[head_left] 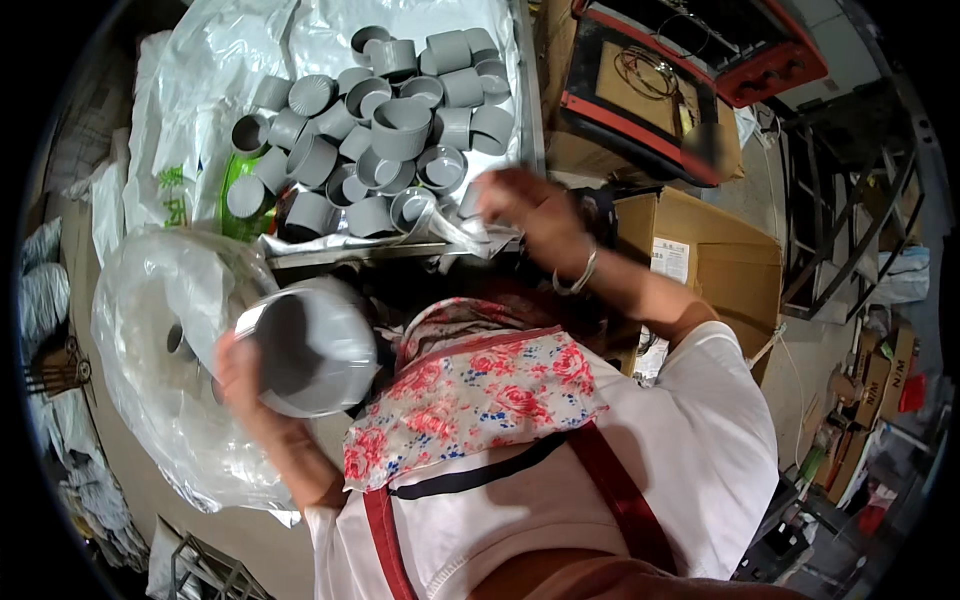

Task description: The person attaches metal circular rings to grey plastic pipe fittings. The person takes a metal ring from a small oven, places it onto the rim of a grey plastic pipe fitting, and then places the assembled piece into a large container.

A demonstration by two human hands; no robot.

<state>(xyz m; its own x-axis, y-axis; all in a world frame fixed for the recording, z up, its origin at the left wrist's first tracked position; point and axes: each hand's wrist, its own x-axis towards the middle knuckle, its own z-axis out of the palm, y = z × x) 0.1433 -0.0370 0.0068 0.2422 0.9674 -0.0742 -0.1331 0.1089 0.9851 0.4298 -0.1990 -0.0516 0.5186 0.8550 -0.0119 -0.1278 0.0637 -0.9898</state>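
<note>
My left hand [240,372] grips the rim of a large grey round plastic pipe cap [338,345], held at the left of my apron with its hollow side up. My right hand [520,203] is over the near right edge of the table, smeared by motion. Beside its fingertips are a grey piece partly hidden by the hand and a crumpled strip of clear film [455,232]. Many smaller grey pipe caps [401,128] lie in a loose heap on the white plastic sheet [210,75], some open side up, others on their sides.
A big clear plastic bag [140,370] with a few grey pieces inside stands left of me. To the right are an open cardboard box [735,262] and a red and black machine [640,110] with coiled wire on it. Metal racks [850,200] stand farther right.
</note>
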